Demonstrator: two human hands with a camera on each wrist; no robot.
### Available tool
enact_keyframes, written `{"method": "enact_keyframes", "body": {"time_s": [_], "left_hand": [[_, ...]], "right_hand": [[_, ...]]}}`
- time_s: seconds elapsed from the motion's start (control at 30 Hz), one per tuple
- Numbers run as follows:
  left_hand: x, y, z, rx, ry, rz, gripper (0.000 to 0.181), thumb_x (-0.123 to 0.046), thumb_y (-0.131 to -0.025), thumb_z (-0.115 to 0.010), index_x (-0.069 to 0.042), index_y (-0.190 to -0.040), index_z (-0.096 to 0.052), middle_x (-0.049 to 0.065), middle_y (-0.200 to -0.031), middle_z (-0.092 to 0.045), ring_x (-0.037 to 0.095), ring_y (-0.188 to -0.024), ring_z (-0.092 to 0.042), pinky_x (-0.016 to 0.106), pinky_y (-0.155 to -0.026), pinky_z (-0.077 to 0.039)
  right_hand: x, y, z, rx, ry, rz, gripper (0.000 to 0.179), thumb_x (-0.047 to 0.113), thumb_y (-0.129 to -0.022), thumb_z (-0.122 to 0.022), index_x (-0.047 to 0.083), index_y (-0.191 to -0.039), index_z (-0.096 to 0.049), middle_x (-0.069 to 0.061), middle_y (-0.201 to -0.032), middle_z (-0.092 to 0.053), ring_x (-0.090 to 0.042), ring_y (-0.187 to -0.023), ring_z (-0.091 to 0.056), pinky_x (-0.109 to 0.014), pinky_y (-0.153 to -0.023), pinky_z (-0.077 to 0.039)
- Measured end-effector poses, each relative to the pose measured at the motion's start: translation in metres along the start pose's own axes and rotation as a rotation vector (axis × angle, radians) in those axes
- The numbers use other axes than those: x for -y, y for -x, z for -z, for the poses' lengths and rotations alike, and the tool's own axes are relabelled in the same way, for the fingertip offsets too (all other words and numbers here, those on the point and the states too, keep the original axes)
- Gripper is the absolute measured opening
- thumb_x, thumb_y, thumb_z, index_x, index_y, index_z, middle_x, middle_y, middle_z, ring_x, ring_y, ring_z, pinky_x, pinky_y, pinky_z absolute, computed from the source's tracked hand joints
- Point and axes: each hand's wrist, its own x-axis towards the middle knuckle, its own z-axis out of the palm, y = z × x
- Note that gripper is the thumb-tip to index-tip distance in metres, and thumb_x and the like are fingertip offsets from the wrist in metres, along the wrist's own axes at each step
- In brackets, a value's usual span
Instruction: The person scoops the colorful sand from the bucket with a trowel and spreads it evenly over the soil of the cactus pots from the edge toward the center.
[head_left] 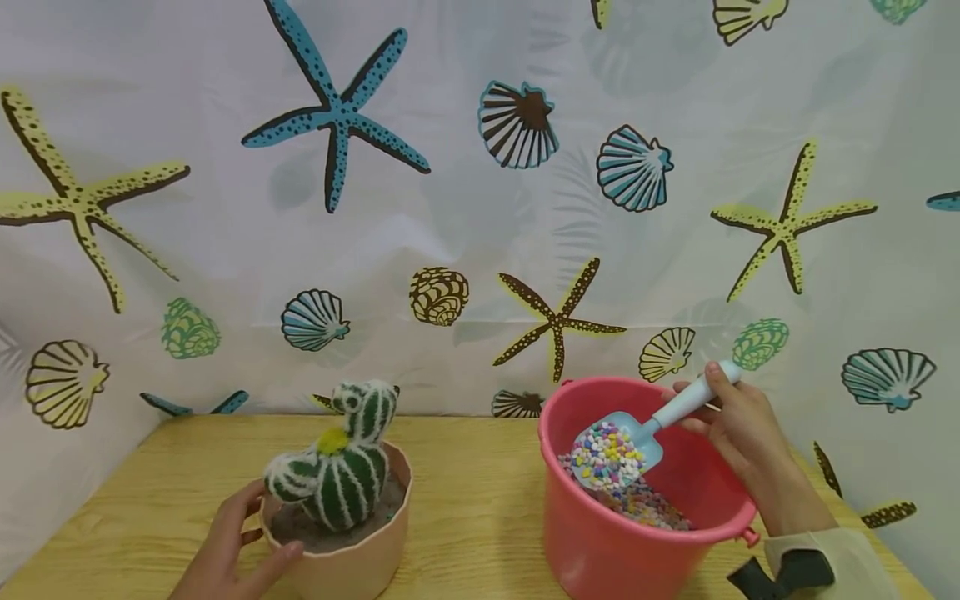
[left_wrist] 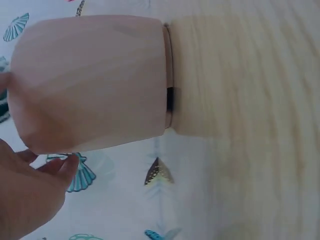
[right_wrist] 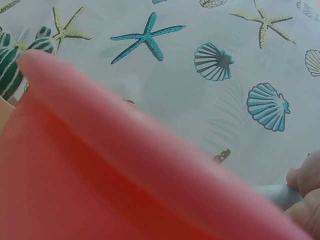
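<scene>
While the right grip [head_left: 741,423] holds the scoop [head_left: 652,427] over the bucket [head_left: 615,550], the left grip [head_left: 231,542], spread wide, touches the pot [head_left: 367,560].

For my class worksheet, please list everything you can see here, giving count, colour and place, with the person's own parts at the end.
Bucket: one, pinkish red, right side of the table
Scoop: one, light blue, over the bucket's opening
Pebbles: too many to count, multicoloured, in the scoop and bucket
Plant pot: one, peach, left side of the table
Cactus: one, green and white with yellow, in the plant pot
Soil-like fill: one layer, greyish brown, around the cactus
Table: one, light wood, underneath
Backdrop: one, whitish with printed starfish and shells, behind the table
Sleeve: one, pale beige, right forearm
Left hand: one, bare, holding the plant pot's side
Right hand: one, bare, gripping the scoop's handle
</scene>
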Motion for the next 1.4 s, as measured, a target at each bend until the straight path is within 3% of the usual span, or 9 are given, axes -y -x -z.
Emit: {"method": "enact_keyframes", "body": {"time_s": [0.07, 0.13, 0.43, 0.7, 0.9, 1.13, 1.4], "left_hand": [[0.003, -0.006, 0.002, 0.09, 0.049, 0.072, 0.088, -0.033, -0.096, -0.056, 0.0, -0.15, 0.005, 0.033, -0.151, -0.005, 0.052, -0.132, -0.021, 0.063, -0.099, -0.037], [0.004, -0.008, 0.003, 0.141, 0.085, 0.108, 0.093, -0.034, -0.097, -0.054, -0.003, -0.15, 0.014, 0.033, -0.153, 0.003, 0.053, -0.136, -0.014, 0.064, -0.103, -0.032], [0.0, -0.013, -0.003, 0.203, 0.139, 0.046, 0.09, -0.03, -0.097, -0.054, -0.008, -0.152, 0.013, 0.03, -0.155, 0.005, 0.052, -0.138, -0.009, 0.063, -0.102, -0.033], [-0.01, -0.02, -0.014, 0.24, 0.144, 0.035, 0.091, -0.033, -0.095, -0.057, -0.005, -0.152, 0.008, 0.028, -0.155, 0.003, 0.05, -0.139, -0.011, 0.062, -0.104, -0.033], [-0.019, -0.023, -0.021, 0.25, 0.16, -0.015, 0.088, -0.028, -0.095, -0.058, -0.004, -0.152, 0.005, 0.029, -0.155, 0.001, 0.051, -0.138, -0.012, 0.061, -0.103, -0.035], [-0.025, -0.022, -0.024, 0.245, 0.154, -0.038, 0.088, -0.03, -0.094, -0.059, -0.003, -0.152, 0.002, 0.028, -0.155, -0.002, 0.049, -0.139, -0.014, 0.059, -0.103, -0.037], [-0.026, -0.019, -0.019, 0.233, 0.111, -0.076, 0.085, -0.03, -0.094, -0.059, -0.003, -0.152, -0.003, 0.027, -0.154, -0.01, 0.048, -0.138, -0.02, 0.055, -0.101, -0.041]], "right_hand": [[0.0, -0.001, -0.002, -0.003, 0.004, 0.001, 0.029, 0.041, -0.096, -0.046, 0.018, -0.112, -0.041, 0.009, -0.089, -0.067, -0.008, -0.083, -0.07, -0.026, -0.075, -0.057], [-0.001, -0.001, -0.002, -0.003, 0.012, 0.002, 0.028, 0.041, -0.096, -0.046, 0.019, -0.113, -0.041, 0.009, -0.089, -0.067, -0.008, -0.083, -0.07, -0.026, -0.075, -0.057], [0.001, -0.001, 0.0, 0.004, -0.014, -0.01, 0.029, 0.041, -0.096, -0.045, 0.017, -0.111, -0.039, 0.011, -0.087, -0.068, -0.008, -0.082, -0.07, -0.026, -0.074, -0.058], [0.002, 0.001, 0.002, 0.002, -0.079, -0.007, 0.032, 0.042, -0.093, -0.049, 0.017, -0.111, -0.039, 0.007, -0.088, -0.068, -0.011, -0.083, -0.071, -0.028, -0.073, -0.058], [0.004, 0.0, 0.004, 0.009, -0.105, -0.028, 0.031, 0.04, -0.094, -0.05, 0.019, -0.114, -0.039, 0.006, -0.088, -0.067, -0.012, -0.084, -0.07, -0.028, -0.075, -0.058], [0.01, -0.001, 0.009, 0.014, -0.342, -0.092, 0.041, 0.034, -0.089, -0.06, 0.018, -0.118, -0.036, -0.002, -0.095, -0.063, -0.018, -0.086, -0.07, -0.034, -0.077, -0.058], [0.009, 0.003, 0.005, -0.04, -0.445, -0.104, 0.054, 0.034, -0.088, -0.062, 0.023, -0.131, -0.031, -0.004, -0.095, -0.064, -0.02, -0.085, -0.071, -0.04, -0.079, -0.055]]}}
